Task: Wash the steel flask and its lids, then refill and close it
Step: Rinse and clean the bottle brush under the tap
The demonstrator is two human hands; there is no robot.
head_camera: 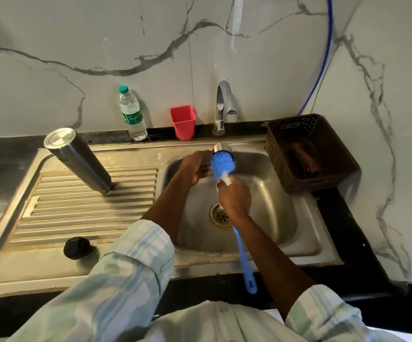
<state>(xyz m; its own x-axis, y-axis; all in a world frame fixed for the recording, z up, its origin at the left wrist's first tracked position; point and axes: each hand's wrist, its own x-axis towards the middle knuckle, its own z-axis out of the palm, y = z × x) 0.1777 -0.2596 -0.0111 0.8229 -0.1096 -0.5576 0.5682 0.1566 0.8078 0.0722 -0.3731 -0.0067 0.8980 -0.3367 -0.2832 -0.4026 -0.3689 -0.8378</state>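
Read "Sign…" on water bottle [131,114]; left hand [195,169] gripped steel lid [221,148], right hand [233,196] gripped blue brush [223,166]; steel flask [78,160] upended.

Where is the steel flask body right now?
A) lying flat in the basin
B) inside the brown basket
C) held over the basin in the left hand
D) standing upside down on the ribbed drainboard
D: the steel flask stands mouth-down on the ribbed drainboard, left of the basin, while both hands scrub a steel cup lid with the blue brush.
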